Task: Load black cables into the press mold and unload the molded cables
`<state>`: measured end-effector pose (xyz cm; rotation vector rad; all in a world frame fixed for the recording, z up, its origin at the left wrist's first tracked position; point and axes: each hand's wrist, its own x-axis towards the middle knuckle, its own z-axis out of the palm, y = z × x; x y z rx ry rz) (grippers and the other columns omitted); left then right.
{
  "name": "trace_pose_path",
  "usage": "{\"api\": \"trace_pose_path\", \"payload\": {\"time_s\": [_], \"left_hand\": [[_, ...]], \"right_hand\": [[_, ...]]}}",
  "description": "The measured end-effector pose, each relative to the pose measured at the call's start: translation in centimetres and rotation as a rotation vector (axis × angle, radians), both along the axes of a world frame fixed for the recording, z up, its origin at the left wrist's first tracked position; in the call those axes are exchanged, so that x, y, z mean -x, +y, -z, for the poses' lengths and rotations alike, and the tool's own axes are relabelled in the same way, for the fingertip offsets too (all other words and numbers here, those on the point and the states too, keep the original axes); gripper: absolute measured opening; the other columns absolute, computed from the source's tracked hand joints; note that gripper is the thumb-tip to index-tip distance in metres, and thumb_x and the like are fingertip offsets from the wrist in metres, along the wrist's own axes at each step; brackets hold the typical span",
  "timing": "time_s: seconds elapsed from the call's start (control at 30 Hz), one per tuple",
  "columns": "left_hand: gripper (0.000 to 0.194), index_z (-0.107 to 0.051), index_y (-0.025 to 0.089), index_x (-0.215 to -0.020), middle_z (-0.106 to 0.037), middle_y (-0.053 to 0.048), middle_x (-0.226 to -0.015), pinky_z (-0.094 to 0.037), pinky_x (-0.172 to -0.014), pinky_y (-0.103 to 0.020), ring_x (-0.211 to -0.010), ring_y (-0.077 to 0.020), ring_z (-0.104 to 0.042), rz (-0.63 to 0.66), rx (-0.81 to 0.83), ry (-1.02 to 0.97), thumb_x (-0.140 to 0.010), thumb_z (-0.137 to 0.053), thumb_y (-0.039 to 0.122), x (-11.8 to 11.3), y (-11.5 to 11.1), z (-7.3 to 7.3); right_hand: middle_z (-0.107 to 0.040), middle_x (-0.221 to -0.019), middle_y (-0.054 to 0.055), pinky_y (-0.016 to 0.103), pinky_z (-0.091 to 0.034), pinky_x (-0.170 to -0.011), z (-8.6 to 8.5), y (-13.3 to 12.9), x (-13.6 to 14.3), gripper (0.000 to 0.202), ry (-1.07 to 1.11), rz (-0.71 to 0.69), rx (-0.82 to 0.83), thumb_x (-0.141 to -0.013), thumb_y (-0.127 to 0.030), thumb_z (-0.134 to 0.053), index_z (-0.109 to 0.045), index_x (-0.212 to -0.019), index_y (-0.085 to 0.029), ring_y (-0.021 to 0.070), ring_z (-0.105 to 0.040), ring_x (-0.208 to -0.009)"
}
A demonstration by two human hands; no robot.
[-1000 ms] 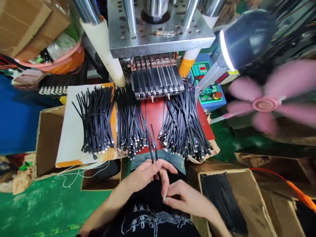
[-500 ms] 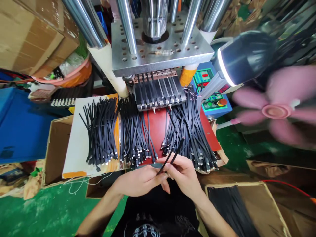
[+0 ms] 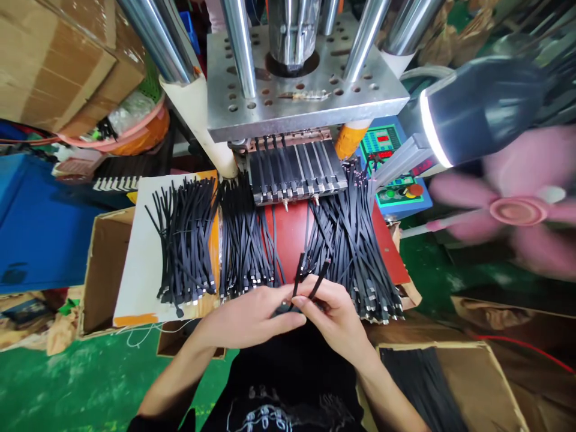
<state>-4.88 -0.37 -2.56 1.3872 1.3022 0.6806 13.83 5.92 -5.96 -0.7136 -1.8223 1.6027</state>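
Observation:
My right hand (image 3: pixel 333 312) pinches short, flat black cables (image 3: pixel 297 276) between thumb and fingers. Two cable ends stick up from it, one leaning right with a reddish tip. Close against them is my left hand (image 3: pixel 252 315), fingers stretched out and thumb apart; its fingertips are partly hidden behind the cables and the right hand. Beyond the hands, a metal mould block (image 3: pixel 297 171) holds several black cables in its slots, under a thick steel press plate (image 3: pixel 306 111). Bunches of black cables with metal plugs lie left (image 3: pixel 245 240) and right (image 3: pixel 355 246) of the red board (image 3: pixel 290 231).
A further cable bunch (image 3: pixel 186 240) lies on a white board (image 3: pixel 135 264) at left. At right are a lamp (image 3: pixel 481 114), a spinning pink fan (image 3: pixel 517 210) and a control panel (image 3: pixel 393 168). An open carton (image 3: pixel 477 378) holds black strips at lower right.
My left thumb and fingers have moved apart from their pinch on the cable. The cable ends in my right hand now stand more upright and farther apart. The view has shifted slightly.

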Motion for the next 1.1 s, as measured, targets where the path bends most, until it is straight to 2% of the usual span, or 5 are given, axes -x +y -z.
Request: {"api": "trace_pose_path", "payload": {"time_s": [0.17, 0.37, 0.73, 0.97, 1.1], "left_hand": [[0.017, -0.084, 0.022, -0.105, -0.080, -0.006, -0.105, -0.056, -0.091, -0.032, -0.098, -0.0221, -0.074, -0.405, -0.234, 0.005, -0.101, -0.072, 0.033, 0.0, 0.8, -1.4], [0.018, -0.087, 0.022, -0.097, -0.081, -0.007, -0.098, -0.057, -0.078, -0.029, -0.088, -0.0198, -0.074, -0.391, -0.229, -0.095, -0.100, -0.070, 0.025, 0.0, 1.4, -1.1], [0.022, -0.089, 0.023, -0.087, -0.074, -0.005, -0.081, -0.047, -0.049, -0.022, -0.056, -0.0100, -0.058, -0.484, -0.071, -0.449, -0.082, -0.092, 0.043, 0.2, 2.1, -2.3], [0.019, -0.089, 0.024, -0.085, -0.075, -0.006, -0.082, -0.051, -0.057, -0.025, -0.063, -0.0129, -0.063, -0.473, -0.179, -0.304, -0.086, -0.088, 0.042, 0.4, 3.1, -2.8], [0.012, -0.089, 0.025, -0.089, -0.076, -0.005, -0.083, -0.055, -0.067, -0.027, -0.069, -0.0147, -0.066, -0.451, -0.227, -0.258, -0.089, -0.086, 0.037, 0.4, 3.2, -2.9]], "right_hand": [[-0.077, -0.085, 0.002, 0.027, -0.057, -0.078, 1.1, -0.6, 0.0, 0.017, -0.055, -0.009, -0.053, -0.104, -0.027, -0.065, -0.082, -0.103, -0.025, 0.0169, -0.073, -0.079], [-0.073, -0.093, 0.004, 0.025, -0.058, -0.069, 1.2, -0.1, -1.2, 0.037, -0.024, -0.062, -0.075, -0.111, -0.024, -0.048, -0.072, -0.138, -0.028, 0.0138, -0.066, -0.071], [-0.075, -0.076, 0.004, 0.028, -0.059, -0.056, 0.9, 0.4, -1.6, 0.026, 0.235, -0.105, 0.085, -0.105, -0.041, -0.064, -0.085, -0.108, -0.025, 0.0124, -0.065, -0.049], [-0.076, -0.081, 0.004, 0.024, -0.056, -0.047, 0.5, 0.7, -1.4, 0.024, 0.230, -0.032, 0.101, -0.105, -0.034, -0.065, -0.083, -0.120, -0.029, 0.0112, -0.065, -0.046], [-0.076, -0.081, 0.004, 0.027, -0.056, -0.053, 0.3, 0.7, -1.0, 0.014, 0.166, 0.073, 0.016, -0.098, -0.034, -0.075, -0.087, -0.100, -0.028, 0.0142, -0.067, -0.056]]}}
